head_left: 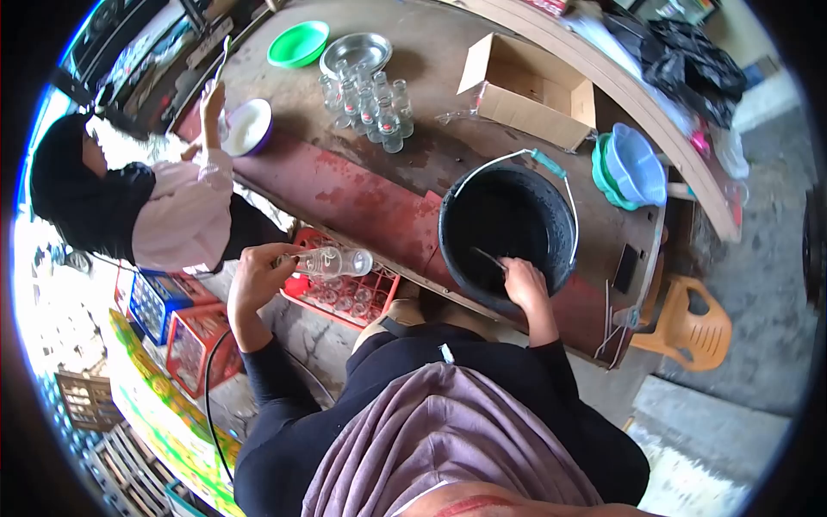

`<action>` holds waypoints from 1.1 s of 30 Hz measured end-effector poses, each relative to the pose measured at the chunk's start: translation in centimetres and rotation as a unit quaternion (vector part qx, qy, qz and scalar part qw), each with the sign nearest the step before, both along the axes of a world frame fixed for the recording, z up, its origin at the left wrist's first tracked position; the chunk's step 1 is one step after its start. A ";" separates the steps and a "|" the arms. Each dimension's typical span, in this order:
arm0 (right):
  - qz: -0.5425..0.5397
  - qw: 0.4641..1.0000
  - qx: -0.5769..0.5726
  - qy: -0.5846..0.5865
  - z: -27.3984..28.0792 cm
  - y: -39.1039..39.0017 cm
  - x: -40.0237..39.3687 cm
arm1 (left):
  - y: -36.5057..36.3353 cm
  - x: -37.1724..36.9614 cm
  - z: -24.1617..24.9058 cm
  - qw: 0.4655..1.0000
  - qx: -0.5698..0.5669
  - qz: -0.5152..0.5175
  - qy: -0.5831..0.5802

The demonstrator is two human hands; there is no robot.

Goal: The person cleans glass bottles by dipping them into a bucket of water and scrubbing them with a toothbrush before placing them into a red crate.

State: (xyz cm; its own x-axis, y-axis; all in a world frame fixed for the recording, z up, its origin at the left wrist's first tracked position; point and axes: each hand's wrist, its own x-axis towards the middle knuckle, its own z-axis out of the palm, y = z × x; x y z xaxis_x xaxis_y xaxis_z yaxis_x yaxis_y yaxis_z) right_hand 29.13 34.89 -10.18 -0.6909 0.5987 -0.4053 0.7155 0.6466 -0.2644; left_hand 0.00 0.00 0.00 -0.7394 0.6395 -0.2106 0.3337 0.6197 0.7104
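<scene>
My left hand (256, 280) is closed around the narrow end of a clear glass bottle (336, 261), which lies nearly level in the air above a red crate (345, 321) with several glasses or bottles in it. A large black bucket (448, 246) with a wire handle stands on the table's near side. Over its rim reaches my right hand (525, 284), fingers closed on a thin, dark, blade-like tool (488, 257) that points into the bucket. Several clear bottles (369, 108) stand in a group farther back on the table.
At left, another person (185, 207) holds a brush (224, 59) beside a white-and-purple basin (250, 127). A green basin (298, 43), a metal bowl (355, 53), an open cardboard box (534, 90), blue basins (635, 164) and a phone (627, 268) are on the table. Crates (198, 345) stand on the floor.
</scene>
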 end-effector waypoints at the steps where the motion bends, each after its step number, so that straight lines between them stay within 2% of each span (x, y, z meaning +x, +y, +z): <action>1: -0.011 0.999 -0.028 0.033 -0.3 -0.5 -1.0 | 0.1 -1.0 1.2 1.000 0.025 0.006 -0.003; 2: -0.047 0.995 0.026 0.084 -1.1 -0.9 -1.6 | 0.6 -1.8 2.6 0.998 0.043 -0.026 0.030; 3: -0.071 0.991 0.075 0.090 0.5 0.4 2.3 | 2.0 1.4 3.6 0.994 0.095 -0.045 0.024; 5: -0.052 0.993 0.037 0.104 0.2 0.7 2.7 | 3.4 0.9 5.3 0.976 0.185 -0.114 0.026; 6: -0.059 0.991 0.039 0.112 0.1 0.3 2.7 | 4.9 1.6 7.1 0.973 0.182 -0.135 0.042; 8: -0.093 0.971 0.069 0.210 0.6 -0.1 2.5 | 8.2 2.0 6.5 0.958 0.215 -0.174 0.081; 9: -0.103 0.967 0.092 0.212 0.2 0.0 2.5 | 10.2 2.6 6.2 0.947 0.233 -0.192 0.111; 12: -0.080 0.970 0.071 0.219 -0.6 1.5 3.0 | 16.2 4.4 4.7 0.944 0.196 -0.234 0.128; 15: -0.107 0.952 0.128 0.256 0.4 2.1 3.0 | 21.6 6.9 2.4 0.959 0.141 -0.233 0.083; 18: -0.101 0.958 0.094 0.253 0.4 2.4 2.7 | 25.4 8.0 -2.2 0.938 0.177 -0.279 0.102; 21: -0.087 0.975 0.097 0.181 0.0 2.9 2.2 | 26.5 9.7 -3.8 0.958 0.114 -0.258 0.056; 24: -0.032 0.977 0.111 0.178 -1.8 3.3 2.6 | 26.4 9.6 -6.0 0.950 0.126 -0.275 0.074; 27: -0.056 0.969 0.058 0.235 0.7 2.0 2.8 | 25.9 9.7 -7.9 0.951 0.125 -0.270 0.081; 30: -0.005 0.926 0.032 0.376 1.2 0.7 2.8 | 25.8 10.1 -9.6 0.956 0.114 -0.245 0.115; 31: 0.016 0.925 0.018 0.379 0.5 0.6 2.7 | 25.8 10.3 -10.0 0.958 0.113 -0.223 0.140; 33: 0.024 0.950 0.036 0.310 0.3 0.6 2.9 | 25.9 10.6 -10.6 0.964 0.096 -0.206 0.137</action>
State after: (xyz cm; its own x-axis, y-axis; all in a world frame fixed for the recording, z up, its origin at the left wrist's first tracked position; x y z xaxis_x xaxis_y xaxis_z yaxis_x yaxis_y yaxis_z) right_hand 32.01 35.51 -9.87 -0.8106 0.5711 0.1294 0.4057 0.7070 -0.5793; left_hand 10.62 25.94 -10.58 -0.4260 0.8982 0.1087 0.7149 0.2606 0.6488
